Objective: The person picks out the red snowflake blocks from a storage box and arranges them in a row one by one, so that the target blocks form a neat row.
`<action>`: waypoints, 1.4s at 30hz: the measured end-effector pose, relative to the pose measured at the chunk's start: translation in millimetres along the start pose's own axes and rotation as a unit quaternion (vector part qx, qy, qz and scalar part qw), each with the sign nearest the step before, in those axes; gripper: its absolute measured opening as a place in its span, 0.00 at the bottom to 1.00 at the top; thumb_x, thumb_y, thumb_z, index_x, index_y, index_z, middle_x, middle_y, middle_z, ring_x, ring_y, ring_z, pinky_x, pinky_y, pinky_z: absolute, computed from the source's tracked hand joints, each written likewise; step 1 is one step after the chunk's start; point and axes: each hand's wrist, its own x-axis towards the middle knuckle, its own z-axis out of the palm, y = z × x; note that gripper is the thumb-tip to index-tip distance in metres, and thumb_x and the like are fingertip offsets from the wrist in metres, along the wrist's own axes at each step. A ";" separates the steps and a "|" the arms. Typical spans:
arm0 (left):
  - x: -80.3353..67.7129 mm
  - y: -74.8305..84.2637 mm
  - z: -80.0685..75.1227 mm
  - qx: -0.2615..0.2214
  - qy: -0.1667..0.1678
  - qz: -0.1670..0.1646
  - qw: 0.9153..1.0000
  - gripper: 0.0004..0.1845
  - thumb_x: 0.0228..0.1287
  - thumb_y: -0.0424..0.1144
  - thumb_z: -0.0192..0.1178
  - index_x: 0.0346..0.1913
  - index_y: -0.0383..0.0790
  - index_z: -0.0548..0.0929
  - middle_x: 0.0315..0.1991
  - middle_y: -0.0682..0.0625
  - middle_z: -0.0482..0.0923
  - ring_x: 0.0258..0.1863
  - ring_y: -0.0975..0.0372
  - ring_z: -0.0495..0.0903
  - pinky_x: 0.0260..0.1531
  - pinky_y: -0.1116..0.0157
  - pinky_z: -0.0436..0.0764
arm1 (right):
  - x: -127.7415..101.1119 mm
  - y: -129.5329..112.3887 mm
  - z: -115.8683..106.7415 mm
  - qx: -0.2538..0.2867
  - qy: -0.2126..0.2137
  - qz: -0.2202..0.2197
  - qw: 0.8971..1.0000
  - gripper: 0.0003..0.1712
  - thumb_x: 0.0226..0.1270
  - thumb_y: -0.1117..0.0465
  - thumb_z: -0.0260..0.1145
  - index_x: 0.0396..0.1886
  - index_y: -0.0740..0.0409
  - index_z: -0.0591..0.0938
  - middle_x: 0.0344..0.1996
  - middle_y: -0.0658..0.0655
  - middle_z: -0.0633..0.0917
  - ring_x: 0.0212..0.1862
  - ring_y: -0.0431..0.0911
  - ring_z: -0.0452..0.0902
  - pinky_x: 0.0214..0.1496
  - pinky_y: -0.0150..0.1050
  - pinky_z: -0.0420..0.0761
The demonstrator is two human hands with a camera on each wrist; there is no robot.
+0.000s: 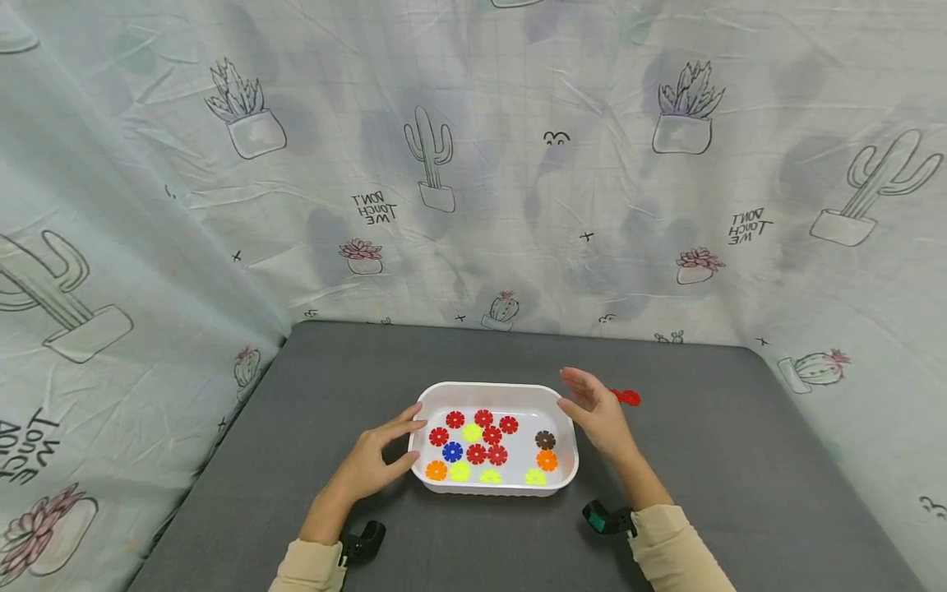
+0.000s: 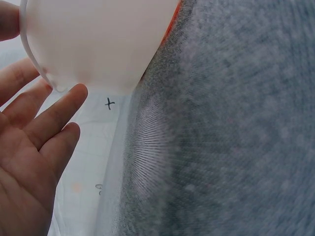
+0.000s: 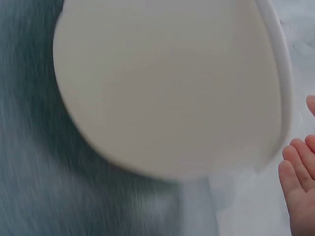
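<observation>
A white plastic tray [image 1: 494, 391] sits on the grey table and holds several flat flower-shaped discs in red [image 1: 477, 453], blue [image 1: 452, 451], yellow, orange and brown. My left hand [image 1: 387, 454] lies at the tray's left end with straight fingers, its fingertips [image 2: 74, 93] touching the tray's wall [image 2: 93, 44]. My right hand [image 1: 592, 411] stands open just off the tray's right end, not touching it; its fingers [image 3: 295, 172] show beside the tray's wall [image 3: 167, 93]. One red disc [image 1: 627, 398] lies on the table behind the right hand.
The grey table [image 1: 740, 460] is fenced on three sides by a pale cactus-print cloth [image 1: 473, 164]. Bare table lies left, right and behind the tray. Both forearms wear beige sleeves and black wrist cameras [image 1: 607, 518].
</observation>
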 end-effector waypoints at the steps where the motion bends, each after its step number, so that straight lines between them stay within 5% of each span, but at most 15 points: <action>1: 0.4 4.5 -2.2 -0.001 -0.001 -0.001 1.000 0.22 0.52 0.32 0.62 0.53 0.36 0.76 0.62 0.40 0.65 0.59 0.48 0.69 0.51 0.45 0.70 | -0.4 -4.0 3.9 0.004 -0.005 -0.001 1.000 0.28 0.57 0.69 0.62 0.58 0.71 0.66 0.56 0.68 0.71 0.59 0.63 0.65 0.60 0.55 0.64; 6: 1.6 18.3 -9.3 -0.014 -0.001 -0.010 1.000 0.22 0.51 0.32 0.62 0.53 0.37 0.76 0.61 0.40 0.66 0.59 0.48 0.68 0.51 0.44 0.69 | 1.4 -10.5 22.3 0.020 -0.032 0.008 0.999 0.27 0.57 0.68 0.62 0.56 0.72 0.67 0.55 0.69 0.71 0.58 0.64 0.66 0.59 0.56 0.65; 14: 1.8 18.2 -9.6 -0.017 -0.002 -0.011 1.000 0.22 0.52 0.32 0.61 0.54 0.38 0.76 0.62 0.40 0.66 0.60 0.48 0.67 0.52 0.44 0.68 | 12.0 10.7 46.2 0.015 -0.067 0.034 0.997 0.28 0.56 0.58 0.65 0.56 0.60 0.70 0.56 0.62 0.73 0.58 0.52 0.69 0.61 0.48 0.67; 22: 1.2 15.7 -8.4 -0.013 -0.002 -0.006 1.000 0.22 0.52 0.32 0.62 0.53 0.38 0.76 0.62 0.40 0.66 0.59 0.48 0.68 0.51 0.45 0.69 | 19.8 19.3 62.6 -0.027 -0.084 0.108 0.990 0.23 0.56 0.63 0.64 0.53 0.53 0.74 0.52 0.55 0.77 0.56 0.52 0.71 0.58 0.47 0.71; 29: -2.7 -18.7 5.9 -0.009 -0.003 -0.006 1.000 0.23 0.53 0.38 0.62 0.55 0.42 0.75 0.65 0.52 0.63 0.61 0.57 0.67 0.53 0.48 0.70 | 28.6 24.3 69.7 -0.096 -0.124 0.127 0.979 0.20 0.55 0.68 0.63 0.49 0.60 0.77 0.48 0.59 0.79 0.51 0.54 0.74 0.53 0.47 0.75; 42: -1.9 -20.9 6.6 0.009 -0.001 0.010 1.000 0.23 0.55 0.41 0.61 0.55 0.42 0.75 0.64 0.49 0.64 0.60 0.55 0.68 0.51 0.47 0.71 | 32.0 33.4 74.0 -0.144 -0.116 0.153 0.971 0.22 0.46 0.72 0.68 0.45 0.63 0.78 0.43 0.58 0.82 0.46 0.51 0.75 0.52 0.47 0.75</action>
